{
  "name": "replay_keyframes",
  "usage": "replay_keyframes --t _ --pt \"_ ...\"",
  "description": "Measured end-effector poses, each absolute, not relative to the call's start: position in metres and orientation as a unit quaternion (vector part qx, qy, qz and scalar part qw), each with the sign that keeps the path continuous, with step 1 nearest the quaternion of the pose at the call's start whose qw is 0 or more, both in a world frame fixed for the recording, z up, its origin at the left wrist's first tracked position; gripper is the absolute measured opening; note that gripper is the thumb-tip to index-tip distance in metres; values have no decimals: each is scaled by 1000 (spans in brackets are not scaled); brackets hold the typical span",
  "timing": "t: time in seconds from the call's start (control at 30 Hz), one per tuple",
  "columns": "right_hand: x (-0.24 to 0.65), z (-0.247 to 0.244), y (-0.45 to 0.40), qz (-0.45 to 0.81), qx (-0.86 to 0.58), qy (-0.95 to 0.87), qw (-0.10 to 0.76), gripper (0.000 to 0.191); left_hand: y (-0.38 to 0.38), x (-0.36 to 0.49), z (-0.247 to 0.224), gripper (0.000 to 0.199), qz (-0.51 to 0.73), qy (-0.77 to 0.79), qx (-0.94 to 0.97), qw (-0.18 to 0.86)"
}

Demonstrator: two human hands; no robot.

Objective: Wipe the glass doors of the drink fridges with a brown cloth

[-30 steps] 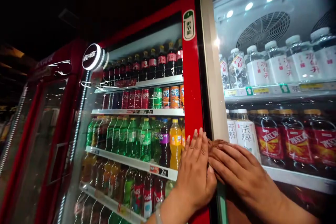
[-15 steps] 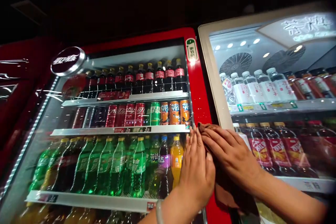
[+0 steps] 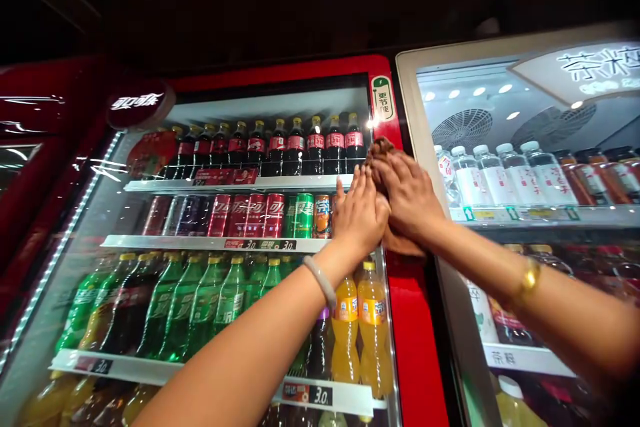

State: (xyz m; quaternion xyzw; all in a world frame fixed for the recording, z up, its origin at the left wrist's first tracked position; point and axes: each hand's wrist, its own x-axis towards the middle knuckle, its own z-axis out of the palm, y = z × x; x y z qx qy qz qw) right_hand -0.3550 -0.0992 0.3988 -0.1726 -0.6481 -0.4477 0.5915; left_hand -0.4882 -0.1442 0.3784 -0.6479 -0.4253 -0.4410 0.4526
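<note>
My right hand (image 3: pixel 407 193) presses a brown cloth (image 3: pixel 405 240) against the red door frame (image 3: pixel 413 320) of a drinks fridge. The cloth is bunched above the fingertips and hangs out below the palm. Close beside it, my left hand (image 3: pixel 361 213) lies with fingers stretched out on the glass door (image 3: pixel 300 100), by the frame's edge. A pale bangle (image 3: pixel 320 280) circles my left wrist, and a gold-coloured band (image 3: pixel 530 278) is on my right forearm. Behind the glass, soda cans (image 3: pixel 250 215) stand on the middle shelf, partly hidden by my left hand.
Cola bottles (image 3: pixel 297 143) line the top shelf, with green bottles (image 3: pixel 200 300) and orange bottles (image 3: pixel 373 327) lower down. A beige-framed fridge (image 3: pixel 425 140) with white-labelled bottles (image 3: pixel 517 177) adjoins on the right. A round sign (image 3: pixel 140 105) sticks out at the upper left.
Both hands have moved up along the door's right edge, from below the can shelf to about the top shelf's level. The cloth has moved up with my right hand.
</note>
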Motion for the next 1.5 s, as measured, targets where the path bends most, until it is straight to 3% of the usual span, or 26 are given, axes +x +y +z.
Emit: replay_keyframes --t 0.1,0.17,0.27,0.37,0.47,0.6,0.7,0.77,0.9,1.03,1.13,1.3,1.37,1.5 --pt "-350 319 -94 -491 -133 -650 565 65 -154 -501 330 66 -409 -442 -632 488" --pt "-346 313 -92 -515 -108 -658 538 66 -161 -507 325 65 -384 -448 -637 496" --pt "-342 381 -90 -538 -97 -665 509 60 -166 -509 361 64 -372 -459 -637 495" --pt "-349 481 -90 -491 -151 -641 570 54 -164 -507 411 66 -388 -477 -617 492" --pt "-362 515 -93 -452 -177 -628 608 55 -158 -511 431 68 -389 -499 -599 491" --pt "-367 421 -99 -489 -119 -658 560 55 -155 -532 403 69 -365 -494 -585 530" --pt "-355 338 -102 -509 -45 -710 484 72 -160 -549 383 71 -325 -482 -594 556" --pt "-346 325 -99 -514 -10 -726 457 80 -165 -554 383 72 -301 -486 -604 555" --pt "-350 411 -87 -538 25 -728 425 62 -169 -556 405 65 -294 -514 -593 546" --pt "-384 495 -90 -469 -68 -704 529 67 -165 -554 431 68 -319 -518 -577 545" --pt "-399 473 -97 -428 -92 -710 552 57 -164 -559 429 71 -350 -523 -573 525" --pt "-384 403 -92 -451 6 -767 457 49 -174 -591 406 70 -318 -482 -623 527" --pt "-385 415 -90 -461 2 -762 454 50 -178 -609 409 69 -330 -477 -624 524" --pt "-437 468 -108 -430 -130 -684 575 61 -183 -640 436 70 -378 -477 -606 512"
